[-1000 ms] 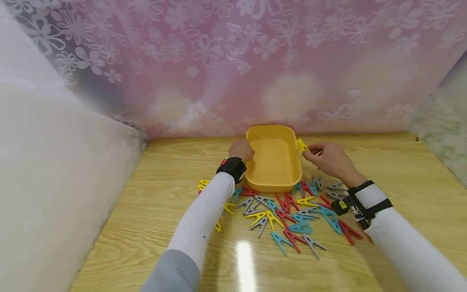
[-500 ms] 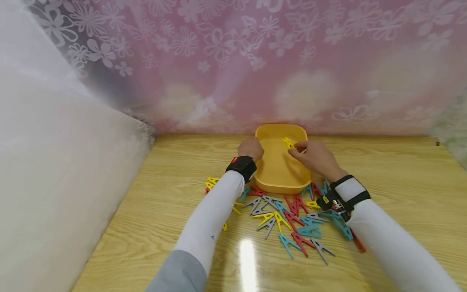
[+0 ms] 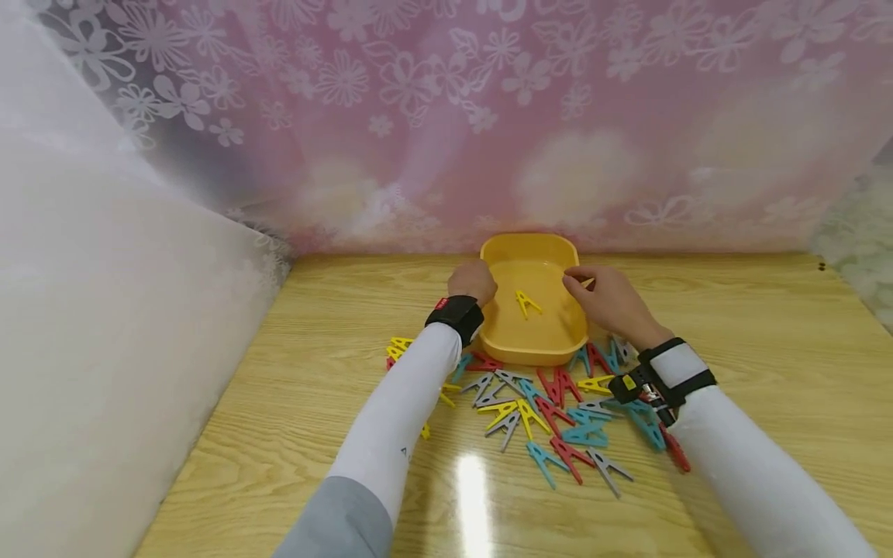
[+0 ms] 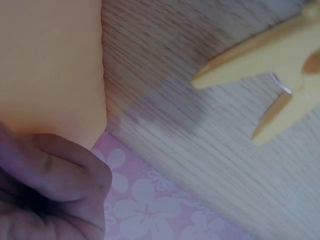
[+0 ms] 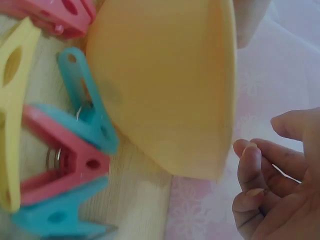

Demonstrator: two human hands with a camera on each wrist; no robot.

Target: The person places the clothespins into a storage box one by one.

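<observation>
A yellow clothespin (image 3: 528, 304) lies on the floor of the yellow plastic basin (image 3: 533, 357). My left hand (image 3: 473, 282) grips the basin's left rim with curled fingers; in the left wrist view those fingers (image 4: 55, 175) sit against its wall. Over the right rim is my right hand (image 3: 608, 301), thumb and fingers apart and holding nothing, as the right wrist view confirms. Many loose clothespins lie in front of the basin, among them a red one (image 5: 75, 159), a teal one (image 3: 546, 463) and a grey one (image 3: 610, 470).
The wooden table (image 3: 321, 372) carries the clothespins, some partly hidden under both forearms. A few yellow clothespins (image 3: 400, 346) lie beside the left forearm. A pink flowered curtain (image 3: 432, 155) hangs right behind the basin, and a white sheet (image 3: 105, 310) borders the left side.
My right hand has carried a yellow clothespin from the basin's right edge to over its inside and let it go. It has drawn back to the right rim. The left hand stays put.
</observation>
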